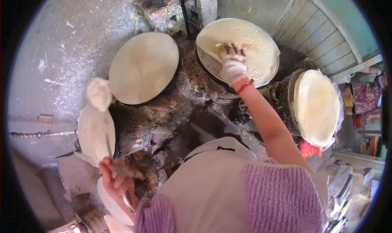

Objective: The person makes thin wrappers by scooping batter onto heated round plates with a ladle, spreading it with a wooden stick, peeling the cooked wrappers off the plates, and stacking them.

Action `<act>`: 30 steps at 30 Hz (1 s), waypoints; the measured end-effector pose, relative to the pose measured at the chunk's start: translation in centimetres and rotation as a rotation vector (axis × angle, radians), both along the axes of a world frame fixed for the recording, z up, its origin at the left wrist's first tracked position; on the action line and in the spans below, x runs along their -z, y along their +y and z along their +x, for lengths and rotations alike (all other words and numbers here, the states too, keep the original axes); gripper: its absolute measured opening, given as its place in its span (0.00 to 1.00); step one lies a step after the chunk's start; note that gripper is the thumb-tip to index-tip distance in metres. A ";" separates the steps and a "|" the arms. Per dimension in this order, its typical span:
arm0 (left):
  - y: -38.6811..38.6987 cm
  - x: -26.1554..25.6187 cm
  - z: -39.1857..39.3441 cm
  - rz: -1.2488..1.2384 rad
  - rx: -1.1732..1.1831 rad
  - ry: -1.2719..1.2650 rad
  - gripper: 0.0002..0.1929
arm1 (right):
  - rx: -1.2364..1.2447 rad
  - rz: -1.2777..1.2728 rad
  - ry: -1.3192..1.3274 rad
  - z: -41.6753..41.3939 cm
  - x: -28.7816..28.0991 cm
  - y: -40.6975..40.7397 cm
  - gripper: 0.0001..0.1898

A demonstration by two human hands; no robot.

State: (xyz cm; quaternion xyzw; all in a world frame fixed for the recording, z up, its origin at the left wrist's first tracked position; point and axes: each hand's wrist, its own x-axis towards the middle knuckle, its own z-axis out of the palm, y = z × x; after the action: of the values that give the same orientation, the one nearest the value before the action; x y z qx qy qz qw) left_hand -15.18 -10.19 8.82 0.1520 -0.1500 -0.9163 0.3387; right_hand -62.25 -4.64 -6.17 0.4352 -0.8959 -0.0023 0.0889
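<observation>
My right hand (233,64), in a pale glove with darkened fingertips, lies on a thin round sheet of dough (257,40). Its fingers look spread across the top; whether they pinch the edge is hidden. The sheet sits off-centre, baring the left part of the round griddle (208,61) beneath. My left hand (118,179) grips a utensil (107,144) with a thin shaft and a metal loop at its lower end. Beyond the shaft is a blurred pale round mass (99,94), perhaps dough; I cannot tell how it is held.
Another sheet (144,67) covers the middle griddle, and one (96,135) lies at far left. Pale round sheets (317,108) lie on a stand to the right, above a red plastic bag (310,148). Concrete blocks (167,15) stand behind. Another person (366,93) is at far right.
</observation>
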 end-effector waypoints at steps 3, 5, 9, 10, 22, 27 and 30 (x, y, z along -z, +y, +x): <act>-3.3 -0.5 -2.9 0.262 -0.010 -0.083 0.16 | 0.196 -0.035 -0.249 1.0 -3.9 0.9 0.34; -4.9 0.1 -3.5 0.503 0.031 -0.060 0.16 | 0.217 -0.078 -0.275 -0.9 -2.4 1.8 0.31; -6.6 1.0 -3.0 0.534 0.072 -0.054 0.16 | 0.079 -0.183 -0.343 -1.5 -3.1 1.4 0.29; -6.9 1.4 -3.0 0.477 0.066 -0.096 0.15 | 0.113 -0.258 -0.306 -1.7 -4.1 1.8 0.28; -9.2 3.1 -5.9 0.425 0.247 -0.171 0.15 | 0.439 -1.269 -0.199 -15.1 -14.4 20.2 0.26; -9.6 3.7 -7.4 0.409 0.312 -0.152 0.16 | 0.595 -1.882 -0.687 -12.9 -12.4 38.3 0.20; -9.2 4.3 -8.7 0.385 0.369 -0.155 0.18 | 1.036 -1.821 -0.776 -10.0 -4.8 50.5 0.21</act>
State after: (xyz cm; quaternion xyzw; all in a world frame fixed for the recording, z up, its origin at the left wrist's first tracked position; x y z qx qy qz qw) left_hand -23.89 -19.38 4.55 0.2533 -0.0238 -0.9598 0.1187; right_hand -72.29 45.89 -1.38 -0.2471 -0.6034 0.7542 0.0772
